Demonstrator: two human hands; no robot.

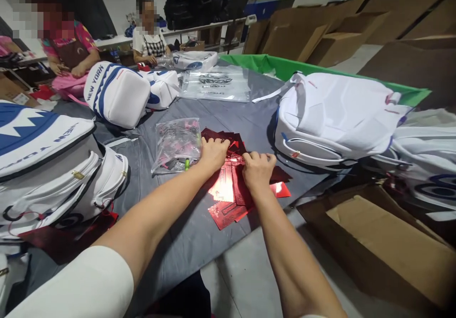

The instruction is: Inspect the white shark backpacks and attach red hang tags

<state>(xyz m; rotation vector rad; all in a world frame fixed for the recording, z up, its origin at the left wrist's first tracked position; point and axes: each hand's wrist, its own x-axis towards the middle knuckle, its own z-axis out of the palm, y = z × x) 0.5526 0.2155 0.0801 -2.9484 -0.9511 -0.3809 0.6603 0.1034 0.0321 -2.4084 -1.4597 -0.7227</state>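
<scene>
A loose pile of shiny red hang tags (228,211) is spread on the grey cloth-covered table, with strong glare on some of them. My left hand (213,154) is at the pile's far left side, its fingers curled down over the tags. On the right side, my right hand (259,168) is closed, fingers bent around tags and their strings; the fingertips are partly hidden. Touching distance from my left hand lies a clear plastic bag (178,139) with small pink and dark items inside. A small bright green item (187,164) shows at its lower edge.
White backpacks stand at the left (46,166), back left (124,94) and right (335,113). Flat clear plastic bags (217,84) lie toward the back. An open cardboard box (384,242) sits below the table's right edge. Two people work across the table.
</scene>
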